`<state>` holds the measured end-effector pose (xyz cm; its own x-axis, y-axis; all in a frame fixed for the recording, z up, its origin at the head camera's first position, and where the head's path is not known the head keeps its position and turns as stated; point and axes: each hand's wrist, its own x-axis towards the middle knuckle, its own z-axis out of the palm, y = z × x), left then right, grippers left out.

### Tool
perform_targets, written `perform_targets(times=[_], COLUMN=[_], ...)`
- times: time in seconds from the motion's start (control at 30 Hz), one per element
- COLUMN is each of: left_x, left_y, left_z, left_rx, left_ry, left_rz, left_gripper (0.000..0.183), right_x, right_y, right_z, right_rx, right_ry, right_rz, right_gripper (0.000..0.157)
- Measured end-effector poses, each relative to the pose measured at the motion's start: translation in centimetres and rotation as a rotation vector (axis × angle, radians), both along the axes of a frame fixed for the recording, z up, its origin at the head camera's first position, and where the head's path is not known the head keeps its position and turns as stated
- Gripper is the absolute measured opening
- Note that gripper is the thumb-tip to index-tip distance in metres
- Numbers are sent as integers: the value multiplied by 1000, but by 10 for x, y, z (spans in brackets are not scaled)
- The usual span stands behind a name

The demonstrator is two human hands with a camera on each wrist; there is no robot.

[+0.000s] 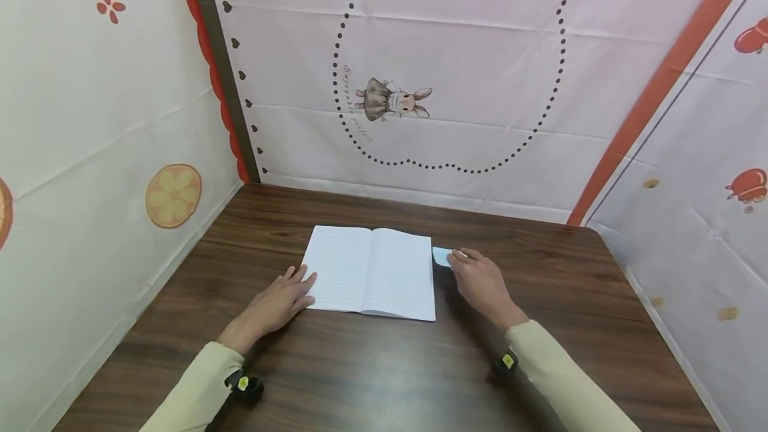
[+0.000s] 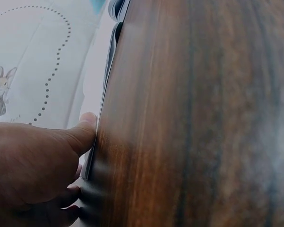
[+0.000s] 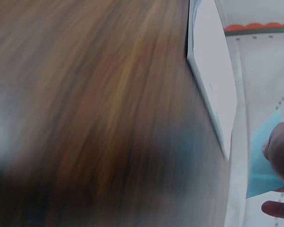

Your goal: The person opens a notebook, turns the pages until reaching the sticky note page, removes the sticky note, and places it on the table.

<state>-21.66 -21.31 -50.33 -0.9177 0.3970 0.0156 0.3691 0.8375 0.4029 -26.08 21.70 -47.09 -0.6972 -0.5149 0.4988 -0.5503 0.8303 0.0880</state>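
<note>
An open notebook [image 1: 339, 265] with lined white pages lies flat on the dark wooden table. My left hand [image 1: 279, 302] rests at its left edge with the fingers spread; in the left wrist view the thumb [image 2: 87, 125] lies on the page near the notebook's lower edge. Just past the right-hand page, my right hand [image 1: 480, 282] pinches a small light blue paper slip [image 1: 441, 257], which looks like a sticky note. The right wrist view shows this blue slip [image 3: 260, 165] held above the table, apart from the notebook. Part of it is hidden behind the fingers.
The brown wood-grain table [image 1: 384, 379] runs up to a printed cloth backdrop [image 1: 456, 85] behind, with similar cloth walls to the left and right. A black wrist camera [image 1: 249, 389] sits on the left sleeve, another [image 1: 504, 365] on the right.
</note>
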Motion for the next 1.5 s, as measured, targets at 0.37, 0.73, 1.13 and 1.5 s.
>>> perform_targets(times=[0.37,0.73,1.13,1.5], left_x=[1,0,-1,1], left_y=[-1,1,0,0], left_z=[2,-2,1,1], left_rx=[13,22,20,24], left_ry=[19,31,14,19], left_rz=[-11,-11,-5,-13], left_gripper=[56,56,56,57], right_x=[10,8,5,3], right_y=[30,37,35,28], right_z=[-11,-18,-13,-15], right_rx=[52,30,-61,-22], right_ry=[-146,-331,-527,-547], right_rz=[-23,-33,-104,-150], right_gripper=[24,21,59,58])
